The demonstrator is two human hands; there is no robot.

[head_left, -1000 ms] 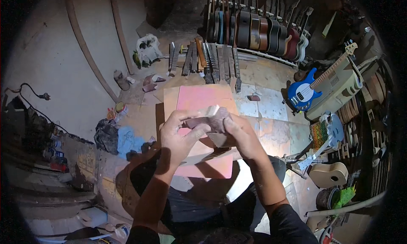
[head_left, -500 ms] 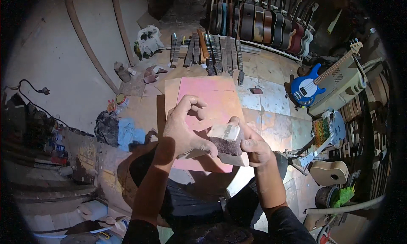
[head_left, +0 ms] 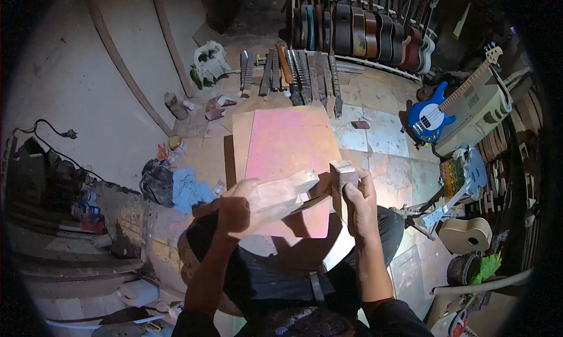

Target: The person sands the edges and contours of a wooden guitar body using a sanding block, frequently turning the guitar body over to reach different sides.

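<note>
My left hand [head_left: 236,211] is closed round a pale, shaped wooden piece [head_left: 278,191], whose rounded far end points right. Its near part is hidden by my fingers and palm. In my right hand [head_left: 363,205] is a small sanding block [head_left: 345,176], brownish on its faces and gripped upright between thumb and fingers. A narrow gap separates the block from the end of the wooden piece. Both are held over a board with a worn pink surface [head_left: 290,138], which has a tan board [head_left: 241,139] showing along its left side.
Several guitar necks [head_left: 293,73] lie on the tiled floor ahead, before a rack of guitars [head_left: 358,32]. At the right are a blue bass guitar [head_left: 433,115] and an unpainted guitar body [head_left: 465,236]. A blue cloth [head_left: 189,187] and a black bag [head_left: 157,181] lie left.
My hands have moved apart: the sanding block has come off the wooden piece and turned upright in my right hand. My left hand has closed on the piece and raised it into view.
</note>
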